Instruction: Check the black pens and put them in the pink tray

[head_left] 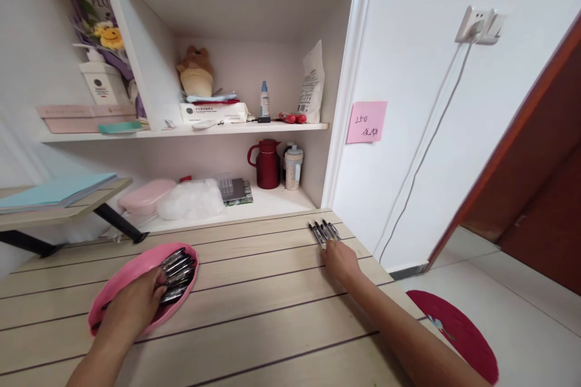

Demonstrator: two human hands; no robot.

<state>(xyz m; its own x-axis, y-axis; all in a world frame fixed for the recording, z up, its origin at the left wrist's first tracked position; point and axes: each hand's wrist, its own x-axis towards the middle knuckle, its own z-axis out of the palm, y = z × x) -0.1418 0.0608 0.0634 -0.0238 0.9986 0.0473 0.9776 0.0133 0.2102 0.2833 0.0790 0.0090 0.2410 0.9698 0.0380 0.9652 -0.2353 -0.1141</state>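
Observation:
A pink oval tray (118,278) lies on the wooden table (254,314) at the left, with several black-and-silver pens (179,269) piled in it. My left hand (134,305) rests inside the tray, fingers curled on the pens. At the table's far right corner lies a small row of several pens (324,231). My right hand (339,261) reaches out to this row, fingertips touching the pens' near ends, fingers bunched together.
Shelves behind the table hold a red thermos (267,163), a cup (293,167), a pink box (146,196), a plastic bag (190,198) and a plush toy (196,71). A pink sticky note (366,122) hangs on the wall. A red mat (458,332) lies on the floor.

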